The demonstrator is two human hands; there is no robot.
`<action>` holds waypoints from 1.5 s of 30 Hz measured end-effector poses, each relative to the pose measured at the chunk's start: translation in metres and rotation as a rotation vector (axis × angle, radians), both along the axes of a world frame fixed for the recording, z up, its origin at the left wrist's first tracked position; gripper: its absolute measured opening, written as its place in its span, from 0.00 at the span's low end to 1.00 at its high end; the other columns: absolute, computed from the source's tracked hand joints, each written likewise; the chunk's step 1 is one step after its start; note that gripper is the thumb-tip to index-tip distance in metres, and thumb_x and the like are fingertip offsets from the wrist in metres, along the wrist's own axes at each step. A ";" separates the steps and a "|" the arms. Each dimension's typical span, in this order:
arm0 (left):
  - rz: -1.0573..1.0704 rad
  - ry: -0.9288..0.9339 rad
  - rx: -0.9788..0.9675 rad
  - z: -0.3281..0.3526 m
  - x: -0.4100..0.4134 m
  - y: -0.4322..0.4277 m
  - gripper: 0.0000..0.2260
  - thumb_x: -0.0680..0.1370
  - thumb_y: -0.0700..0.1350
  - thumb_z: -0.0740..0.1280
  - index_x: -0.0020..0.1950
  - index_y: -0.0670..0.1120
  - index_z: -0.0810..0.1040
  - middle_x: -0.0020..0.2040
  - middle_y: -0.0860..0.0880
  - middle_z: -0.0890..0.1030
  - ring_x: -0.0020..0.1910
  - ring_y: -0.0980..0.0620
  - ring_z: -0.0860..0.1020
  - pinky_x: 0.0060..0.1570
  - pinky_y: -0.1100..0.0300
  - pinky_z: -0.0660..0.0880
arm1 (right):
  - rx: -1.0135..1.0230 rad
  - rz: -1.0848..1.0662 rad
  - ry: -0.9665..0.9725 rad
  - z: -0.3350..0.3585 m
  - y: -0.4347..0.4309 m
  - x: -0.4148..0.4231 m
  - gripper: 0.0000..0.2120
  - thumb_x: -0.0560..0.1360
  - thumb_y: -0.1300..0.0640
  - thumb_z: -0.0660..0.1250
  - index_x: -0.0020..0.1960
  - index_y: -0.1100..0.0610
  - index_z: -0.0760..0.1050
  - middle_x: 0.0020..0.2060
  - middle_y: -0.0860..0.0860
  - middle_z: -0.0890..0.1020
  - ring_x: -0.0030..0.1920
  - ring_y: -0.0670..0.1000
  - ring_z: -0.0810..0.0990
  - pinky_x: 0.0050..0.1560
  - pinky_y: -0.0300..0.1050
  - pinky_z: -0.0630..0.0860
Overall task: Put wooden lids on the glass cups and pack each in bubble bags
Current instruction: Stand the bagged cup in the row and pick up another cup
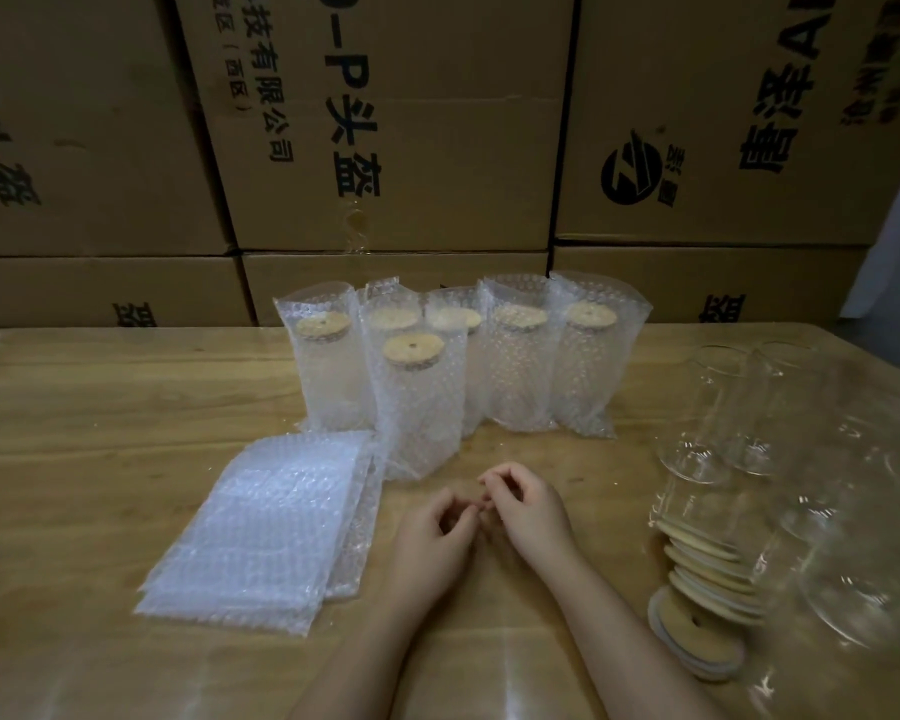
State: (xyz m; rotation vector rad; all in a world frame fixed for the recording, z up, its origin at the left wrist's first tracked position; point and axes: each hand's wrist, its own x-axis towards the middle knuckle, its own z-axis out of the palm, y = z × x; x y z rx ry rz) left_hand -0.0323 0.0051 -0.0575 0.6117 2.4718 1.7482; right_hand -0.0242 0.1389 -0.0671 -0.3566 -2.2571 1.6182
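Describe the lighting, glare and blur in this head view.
Head view: dim overall, darkest at the corners; pale glare streaks on the wooden table near the bottom edge; wide-angle bending tilts the cartons; the bare glass cups at right look smeared and soft, while the bagged cups read fairly sharp.

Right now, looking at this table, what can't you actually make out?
Head view only:
- Whether the left hand and right hand pinch anything: curled fingers hide it.
- How many glass cups stand at right: clear glass overlaps and blurs near the edge.
- The count in the stack of lids: they overlap.
- The middle back packed cup: the front packed cup hides most of it.
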 end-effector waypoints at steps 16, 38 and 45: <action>0.065 -0.213 0.399 -0.005 -0.019 -0.001 0.06 0.80 0.36 0.62 0.47 0.41 0.79 0.33 0.48 0.81 0.30 0.55 0.76 0.35 0.52 0.73 | 0.706 -0.494 -0.024 0.122 0.130 0.052 0.11 0.79 0.51 0.61 0.58 0.52 0.75 0.71 0.49 0.64 0.42 0.50 0.78 0.46 0.53 0.78; 0.003 -0.430 0.575 0.009 -0.025 -0.004 0.12 0.83 0.48 0.56 0.57 0.45 0.77 0.50 0.43 0.84 0.45 0.45 0.83 0.39 0.56 0.81 | -0.142 -0.036 0.337 0.121 0.041 0.046 0.14 0.76 0.68 0.65 0.43 0.50 0.80 0.33 0.43 0.82 0.34 0.42 0.79 0.37 0.32 0.76; -0.047 -0.506 0.627 0.016 -0.023 -0.010 0.20 0.79 0.56 0.61 0.66 0.47 0.70 0.62 0.43 0.78 0.47 0.41 0.81 0.36 0.57 0.79 | -0.740 -0.078 0.390 0.040 0.014 0.030 0.11 0.78 0.73 0.59 0.48 0.59 0.73 0.32 0.53 0.76 0.28 0.42 0.74 0.35 0.36 0.77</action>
